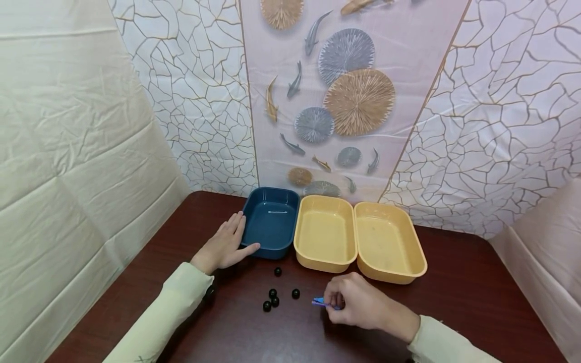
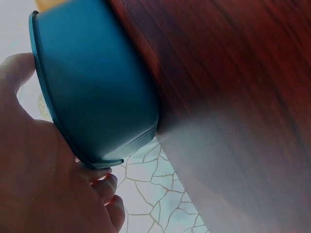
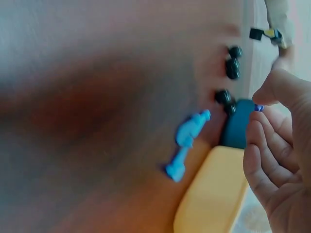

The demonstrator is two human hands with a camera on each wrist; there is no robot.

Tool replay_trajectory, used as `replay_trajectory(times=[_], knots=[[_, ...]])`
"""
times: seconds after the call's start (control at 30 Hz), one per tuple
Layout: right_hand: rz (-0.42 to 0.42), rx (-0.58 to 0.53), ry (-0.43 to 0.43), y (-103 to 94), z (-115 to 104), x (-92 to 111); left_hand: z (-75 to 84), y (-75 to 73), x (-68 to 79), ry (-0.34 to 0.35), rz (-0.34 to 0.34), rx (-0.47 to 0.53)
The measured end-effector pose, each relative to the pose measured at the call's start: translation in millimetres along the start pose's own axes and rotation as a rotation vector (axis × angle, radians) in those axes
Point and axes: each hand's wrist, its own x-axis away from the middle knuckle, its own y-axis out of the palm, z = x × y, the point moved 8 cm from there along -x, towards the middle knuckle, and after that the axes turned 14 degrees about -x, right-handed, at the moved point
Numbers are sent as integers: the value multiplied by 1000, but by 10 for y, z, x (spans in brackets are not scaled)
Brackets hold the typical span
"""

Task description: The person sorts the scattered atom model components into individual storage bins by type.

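Note:
My left hand (image 1: 225,243) rests on the near left corner of a dark blue tray (image 1: 268,250), fingers extended along its left rim and thumb over the front rim. In the left wrist view the thumb meets the rim of the tray (image 2: 92,82). My right hand (image 1: 358,301), low over the table, pinches a small purple piece (image 3: 259,108) between thumb and index finger; most of that piece is hidden by the fingertips. Below it on the table lies a blue plastic piece (image 3: 183,141) with a narrow waist. Several shiny black balls (image 1: 296,293) lie left of the right hand.
Two yellow trays (image 1: 326,267) stand side by side right of the blue one, close behind my right hand. The dark red-brown table (image 1: 254,338) ends at a patterned cloth backdrop (image 1: 290,166), with pale cloth at both sides.

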Motion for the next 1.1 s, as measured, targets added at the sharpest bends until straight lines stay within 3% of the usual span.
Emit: replay_trajectory(times=[0.4,0.77,1.1], knots=[[80,81,35,-306,73,-287,3,-34,-27,7,10,8],[108,149,-28,-329,5,-629,-7,-6,-37,4,3,0],[118,178,-10,-343,45,-1024,-11,1,-4,-5,0,-4]])
